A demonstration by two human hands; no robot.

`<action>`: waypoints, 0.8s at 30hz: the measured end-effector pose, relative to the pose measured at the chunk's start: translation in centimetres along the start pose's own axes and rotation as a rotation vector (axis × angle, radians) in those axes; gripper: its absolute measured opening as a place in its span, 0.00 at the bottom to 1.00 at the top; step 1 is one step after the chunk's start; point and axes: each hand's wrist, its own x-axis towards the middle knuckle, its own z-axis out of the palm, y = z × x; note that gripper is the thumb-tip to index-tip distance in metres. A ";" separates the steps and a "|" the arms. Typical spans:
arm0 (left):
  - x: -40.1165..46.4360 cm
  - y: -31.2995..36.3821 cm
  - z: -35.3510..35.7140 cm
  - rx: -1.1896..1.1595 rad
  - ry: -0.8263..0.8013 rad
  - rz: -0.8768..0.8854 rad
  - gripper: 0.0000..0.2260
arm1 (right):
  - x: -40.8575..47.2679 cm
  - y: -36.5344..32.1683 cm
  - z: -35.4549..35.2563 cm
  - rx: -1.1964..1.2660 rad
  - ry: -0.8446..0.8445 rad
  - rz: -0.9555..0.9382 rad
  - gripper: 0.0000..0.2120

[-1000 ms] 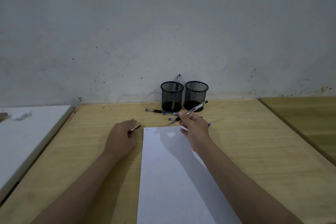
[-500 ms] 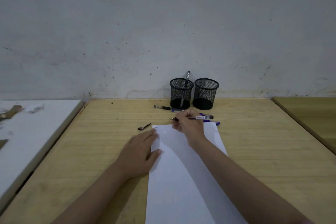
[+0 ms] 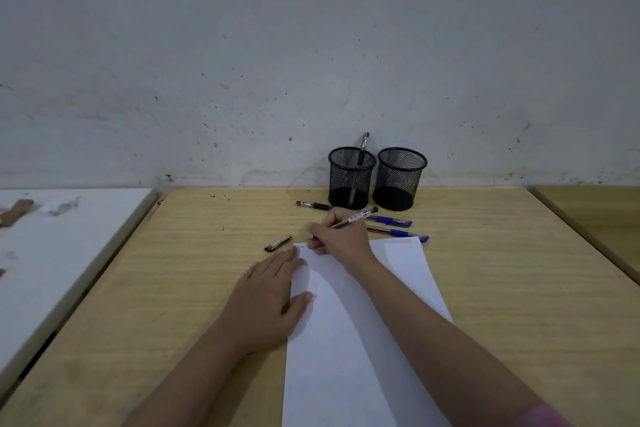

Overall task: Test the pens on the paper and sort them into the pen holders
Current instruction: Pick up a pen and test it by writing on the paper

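Note:
A white paper sheet (image 3: 349, 350) lies on the wooden table. My right hand (image 3: 337, 236) grips a clear black pen (image 3: 356, 218) with its tip at the sheet's top left corner, beside a small scribble. My left hand (image 3: 268, 298) lies flat, fingers spread, pressing the paper's left edge. A black pen cap (image 3: 278, 243) lies just left of the sheet. Two black mesh holders stand at the wall: the left holder (image 3: 350, 177) has one pen in it, the right holder (image 3: 400, 178) shows none. A black pen (image 3: 313, 205) and two blue pens (image 3: 391, 220) (image 3: 401, 233) lie in front of them.
A white board (image 3: 52, 253) with scraps of debris adjoins the table on the left. Another wooden table (image 3: 602, 218) stands to the right, across a narrow gap. The grey wall runs directly behind the holders.
My left hand has let go of the pen cap, which now lies on the table, and moved onto the paper's edge. My right hand has lowered the pen from the air to the sheet.

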 end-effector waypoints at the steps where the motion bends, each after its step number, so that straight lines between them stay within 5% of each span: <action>1: 0.0 0.0 0.0 0.001 -0.002 0.001 0.32 | 0.0 0.1 0.1 -0.012 0.010 -0.008 0.12; 24: 0.1 0.0 -0.1 -0.027 0.001 -0.003 0.31 | 0.6 1.0 0.8 -0.090 0.101 -0.111 0.16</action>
